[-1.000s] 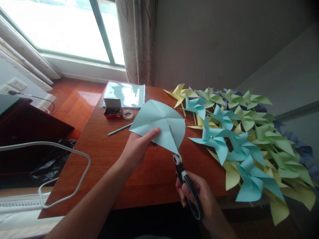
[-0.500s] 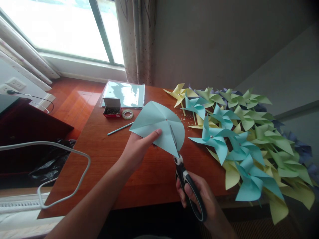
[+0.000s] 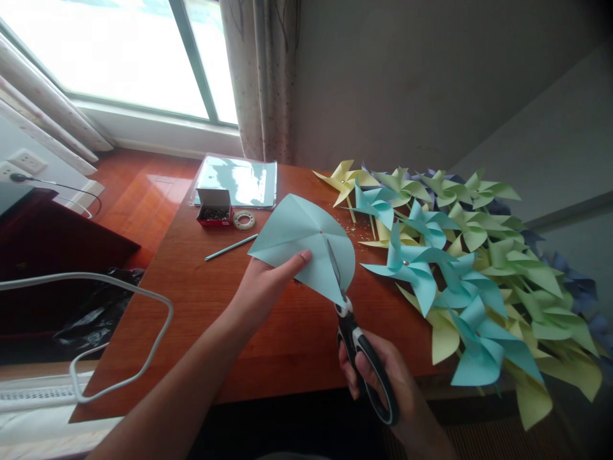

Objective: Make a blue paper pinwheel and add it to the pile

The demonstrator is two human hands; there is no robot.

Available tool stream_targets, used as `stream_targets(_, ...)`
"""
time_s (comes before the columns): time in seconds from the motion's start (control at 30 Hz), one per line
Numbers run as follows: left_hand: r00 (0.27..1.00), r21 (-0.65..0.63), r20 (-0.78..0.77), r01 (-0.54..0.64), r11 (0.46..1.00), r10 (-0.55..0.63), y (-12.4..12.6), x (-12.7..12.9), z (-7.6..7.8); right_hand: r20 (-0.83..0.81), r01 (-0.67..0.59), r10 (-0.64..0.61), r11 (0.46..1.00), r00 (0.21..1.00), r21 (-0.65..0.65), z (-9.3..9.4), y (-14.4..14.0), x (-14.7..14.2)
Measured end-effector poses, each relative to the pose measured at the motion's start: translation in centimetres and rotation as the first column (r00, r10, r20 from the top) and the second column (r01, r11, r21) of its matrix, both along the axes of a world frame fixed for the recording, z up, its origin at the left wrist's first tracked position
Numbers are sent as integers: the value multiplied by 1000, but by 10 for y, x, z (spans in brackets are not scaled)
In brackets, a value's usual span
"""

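My left hand point(image 3: 275, 275) pinches a light blue sheet of paper point(image 3: 292, 223) by its near edge, thumb on top and the other fingers hidden underneath. Creases run across the paper and meet near a small red mark. My right hand point(image 3: 383, 370) is wrapped around the handles of black-and-white scissors point(image 3: 353, 338). Their blades lie along the paper's right part, the tip reaching close to the red mark. A light blue stick point(image 3: 230, 247) lies on the table to the left of the paper.
Several blue, yellow, green and purple paper pinwheels point(image 3: 416, 262) cover the right of the wooden table point(image 3: 191, 326). At the back left are a red box of small metal pieces point(image 3: 214, 213), a tape roll point(image 3: 244, 220) and a clear packet of paper point(image 3: 234, 179). A white cable point(image 3: 167, 319) loops at left.
Hardly anything differs: both hands, the paper and the scissors keep nearly the same pose. The whole view has shifted very slightly.
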State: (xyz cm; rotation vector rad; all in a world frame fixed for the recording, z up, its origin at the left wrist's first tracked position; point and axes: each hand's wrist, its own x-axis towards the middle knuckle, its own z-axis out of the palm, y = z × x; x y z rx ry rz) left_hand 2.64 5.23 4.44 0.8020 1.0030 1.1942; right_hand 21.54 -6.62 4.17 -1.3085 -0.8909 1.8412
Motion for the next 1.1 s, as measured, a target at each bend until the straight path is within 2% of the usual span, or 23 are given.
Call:
stream_targets(0.23, 1000, 0, 0, -16, 1000, 16, 0, 0, 1, 15, 54, -54, 998, 998, -15, -1, -1, -3)
stream_targets(0.43, 999, -17, -14, -42, 999, 42, 0, 1, 2, 19, 49, -49, 999, 999, -21, 0, -1, -4)
stream_targets(0.7, 1000, 11, 2, 9, 1000, -9, -1, 0, 2, -12, 5, -5, 1000, 1000, -5, 0, -1, -2)
stream_targets(1.1, 999, 12, -7, 54, 998, -54, -1, -1, 0, -27, 35, -35, 999, 999, -15, -4, -1, -3)
